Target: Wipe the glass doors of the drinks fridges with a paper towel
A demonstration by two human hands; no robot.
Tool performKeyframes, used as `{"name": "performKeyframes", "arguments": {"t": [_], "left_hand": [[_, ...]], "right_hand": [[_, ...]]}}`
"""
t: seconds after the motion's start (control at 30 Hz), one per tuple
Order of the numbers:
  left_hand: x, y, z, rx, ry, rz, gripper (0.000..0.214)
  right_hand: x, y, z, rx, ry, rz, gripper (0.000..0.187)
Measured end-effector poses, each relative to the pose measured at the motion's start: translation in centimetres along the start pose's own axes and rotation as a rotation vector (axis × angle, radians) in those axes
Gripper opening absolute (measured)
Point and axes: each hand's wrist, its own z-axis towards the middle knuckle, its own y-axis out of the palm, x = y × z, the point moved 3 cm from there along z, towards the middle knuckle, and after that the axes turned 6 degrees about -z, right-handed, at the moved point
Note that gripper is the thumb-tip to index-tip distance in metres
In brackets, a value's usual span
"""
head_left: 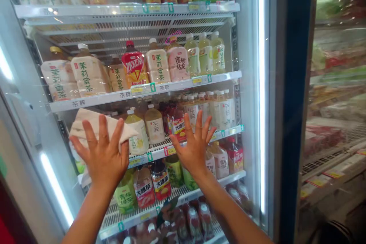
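With fingers spread, my left hand [107, 156] holds a folded cream cloth [82, 120] flat against the glass door of a lit drinks fridge. The cloth sticks out above and to both sides of the fingers; the part beneath them is hidden. My right hand [194, 145] is open, palm toward the glass and fingers apart, with nothing in it; it appears to touch the pane. Behind the glass between the hands stand a pale bottle with a white cap [137, 131] and a tea bottle with a tan label [154, 124].
Shelves of bottled drinks fill the fridge, including a red-labelled bottle [135, 65] on an upper shelf. A bright light strip [262, 91] runs down the right side beside a dark door frame [296, 106]. Farther right is another chilled display with price tags [317, 179].
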Motion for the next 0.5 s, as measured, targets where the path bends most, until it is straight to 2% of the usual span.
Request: {"name": "performKeyframes", "arguments": {"t": [0.07, 0.2, 0.27, 0.33, 0.43, 0.5], "left_hand": [[0.1, 0.5, -3.5, -0.021, 0.043, -0.017, 0.078], [1.4, 2.8, -14.8, -0.121, 0.177, -0.012, 0.086], [1.8, 3.4, -17.4, -0.128, 0.163, 0.014, 0.087], [2.0, 3.5, -17.0, -0.106, 0.099, 0.003, 0.084], [2.5, 3.3, -14.1, -0.095, 0.016, -0.098, 0.075], [3.5, 3.6, -12.6, -0.201, 0.079, -0.18, 0.072]], "right_hand": [[-0.2, 0.3, -1.7, -0.007, -0.03, 0.017, 0.079], [-0.5, 0.8, -5.7, -0.055, -0.112, 0.039, 0.075], [-1.0, 0.6, -6.6, -0.053, -0.085, 0.054, 0.076], [-1.9, -0.1, -6.9, -0.039, -0.007, 0.133, 0.073], [-3.7, -1.7, -7.9, -0.039, 0.151, 0.437, 0.064], [-5.2, -2.5, -9.2, -0.108, 0.236, 0.685, 0.06]]}}
